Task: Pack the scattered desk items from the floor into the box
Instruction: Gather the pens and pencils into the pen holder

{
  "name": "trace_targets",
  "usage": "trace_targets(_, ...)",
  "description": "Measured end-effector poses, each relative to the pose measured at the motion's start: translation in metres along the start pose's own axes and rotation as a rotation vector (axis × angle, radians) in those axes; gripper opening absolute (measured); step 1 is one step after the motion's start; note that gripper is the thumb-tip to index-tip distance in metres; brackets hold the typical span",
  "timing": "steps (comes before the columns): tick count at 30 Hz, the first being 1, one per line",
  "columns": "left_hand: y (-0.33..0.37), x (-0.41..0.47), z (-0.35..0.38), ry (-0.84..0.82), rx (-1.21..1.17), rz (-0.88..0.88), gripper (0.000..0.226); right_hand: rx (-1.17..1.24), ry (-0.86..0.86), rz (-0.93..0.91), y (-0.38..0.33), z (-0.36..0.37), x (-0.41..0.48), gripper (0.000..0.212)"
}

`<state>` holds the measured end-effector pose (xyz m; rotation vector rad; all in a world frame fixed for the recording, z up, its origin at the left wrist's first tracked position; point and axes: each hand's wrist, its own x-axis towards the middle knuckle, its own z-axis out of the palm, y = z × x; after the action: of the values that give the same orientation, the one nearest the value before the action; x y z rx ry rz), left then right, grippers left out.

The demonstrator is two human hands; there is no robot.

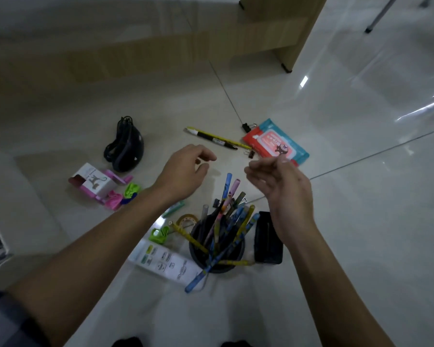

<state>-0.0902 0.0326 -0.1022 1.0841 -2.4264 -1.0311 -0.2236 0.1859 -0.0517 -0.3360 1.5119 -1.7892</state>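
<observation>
Two bare hands hover over the tiled floor point(336, 116) above a black pen cup point(196, 255). The right hand point(286, 189) has relaxed, empty fingers. The left hand point(181, 171) has curled fingers, grasp unclear. Beyond the cup lie a wipes pack point(276, 141), pen point(216, 138) and binder clip point(246, 127).

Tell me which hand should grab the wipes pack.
Right, probably. The right hand hovers with fingertips next to the wipes pack; the left hand sits farther away, nearer the mouse.
</observation>
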Motion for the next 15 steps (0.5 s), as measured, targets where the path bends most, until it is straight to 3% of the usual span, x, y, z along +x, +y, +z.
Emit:
trace_targets(3, 0.003, 0.037, 0.009, -0.046, 0.201, 0.145, 0.029, -0.207, 0.050, 0.216, 0.034, -0.006, 0.024, 0.029)
trace_targets(7, -0.005, 0.068, 0.029, -0.120, 0.443, 0.235, 0.043, -0.242, 0.010, 0.295, 0.070, 0.004, 0.033, 0.023)
trace_targets(11, -0.020, 0.064, 0.039, -0.011, 0.646, 0.205, 0.026, -0.154, 0.050, 0.318, 0.080, 0.008, 0.040, 0.020)
trace_targets(13, -0.020, 0.059, 0.039, -0.019, 0.612, 0.188, 0.026, -0.072, 0.070, 0.337, 0.080, 0.007, 0.043, 0.017)
trace_targets(15, -0.013, 0.052, 0.036, -0.070, 0.305, 0.155, 0.022, 0.024, 0.071, 0.352, 0.078, 0.009, 0.044, 0.014)
